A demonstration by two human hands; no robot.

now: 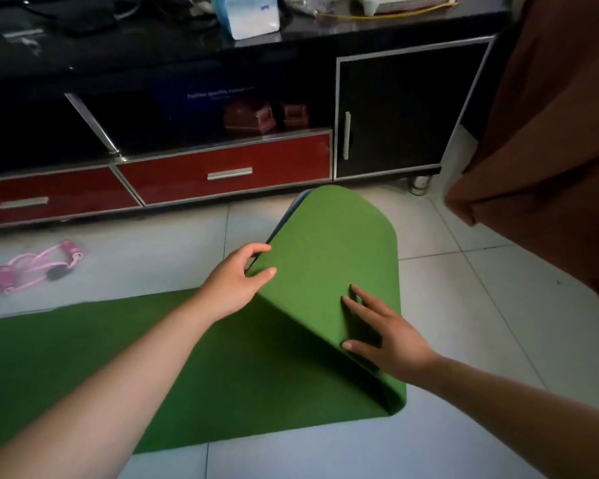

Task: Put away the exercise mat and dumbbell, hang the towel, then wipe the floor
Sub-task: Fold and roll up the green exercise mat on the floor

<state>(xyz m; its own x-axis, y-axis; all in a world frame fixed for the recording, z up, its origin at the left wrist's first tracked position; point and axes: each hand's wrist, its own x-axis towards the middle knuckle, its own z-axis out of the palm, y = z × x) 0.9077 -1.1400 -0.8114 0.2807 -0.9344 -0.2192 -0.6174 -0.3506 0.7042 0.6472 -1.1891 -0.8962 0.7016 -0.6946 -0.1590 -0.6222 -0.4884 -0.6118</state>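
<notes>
Pale tiled floor [498, 323] runs before a low black cabinet [395, 108] with red drawers [229, 167]. In front of the cabinet the green exercise mat [222, 375] lies on the tiles, its end below the cabinet door lifted and curled over. Left hand [236, 281] pinches the raised edge. Right hand [388, 337] presses flat on the flap, fingers spread. A pink pull band [38, 264] lies before the cabinet's outer drawer. Brown cloth [550, 150] hangs beside the cabinet.

The bare left forearm [118, 375] comes in from 7 o'clock and reaches toward 1 o'clock. The left hand [236, 281] pinches the raised edge of the green foam exercise mat [325, 236], thumb in front and fingers curled behind. The bare right forearm [516, 392] enters from 4 o'clock. The right hand [384, 333] lies palm down, its straight, spread fingers pointing to 11 o'clock and resting on the mat.
</notes>
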